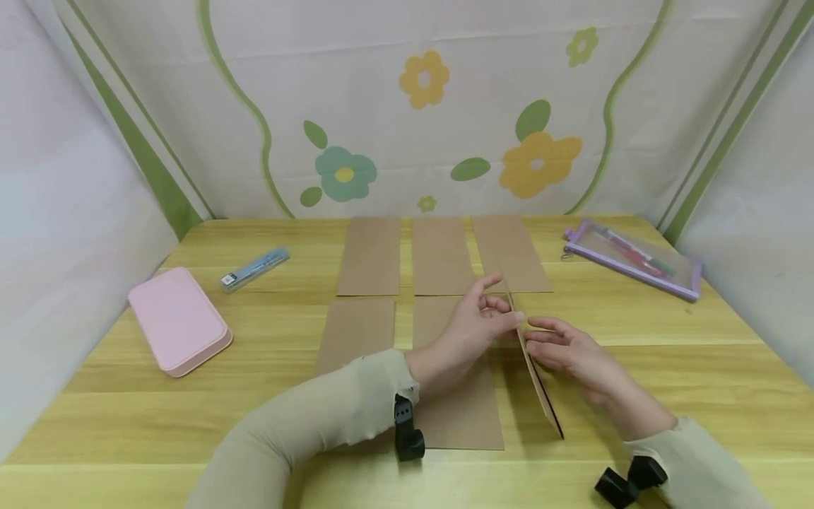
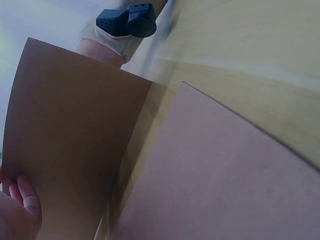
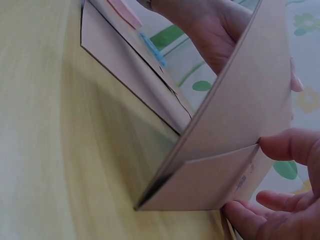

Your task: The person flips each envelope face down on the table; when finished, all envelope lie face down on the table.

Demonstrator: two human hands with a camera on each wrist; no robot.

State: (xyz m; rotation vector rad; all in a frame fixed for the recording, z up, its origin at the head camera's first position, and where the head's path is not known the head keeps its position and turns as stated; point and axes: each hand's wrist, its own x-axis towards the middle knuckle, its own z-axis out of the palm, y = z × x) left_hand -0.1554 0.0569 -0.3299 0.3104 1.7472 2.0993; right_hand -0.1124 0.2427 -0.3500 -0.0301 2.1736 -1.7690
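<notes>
A flat, folded brown kraft paper bag (image 1: pixel 538 385) stands tilted on edge between my hands. My left hand (image 1: pixel 467 331) pinches its far part, with the thumb over the edge and the fingers on the left face. In the right wrist view, the bag (image 3: pixel 232 117) shows a folded flap (image 3: pixel 200 185) with faint dark print and a dark gap at its fold. My right hand (image 1: pixel 581 357) holds that flap at its end between thumb and fingertips. The left wrist view shows the bag's plain face (image 2: pixel 70 125).
Several similar brown pieces lie flat in two rows, including one at the back left (image 1: pixel 369 258) and one under my left forearm (image 1: pixel 458 420). A pink case (image 1: pixel 180 318) and a blue pen-lead box (image 1: pixel 254 270) lie left. A purple-edged zip pouch (image 1: pixel 636 258) with pens lies right.
</notes>
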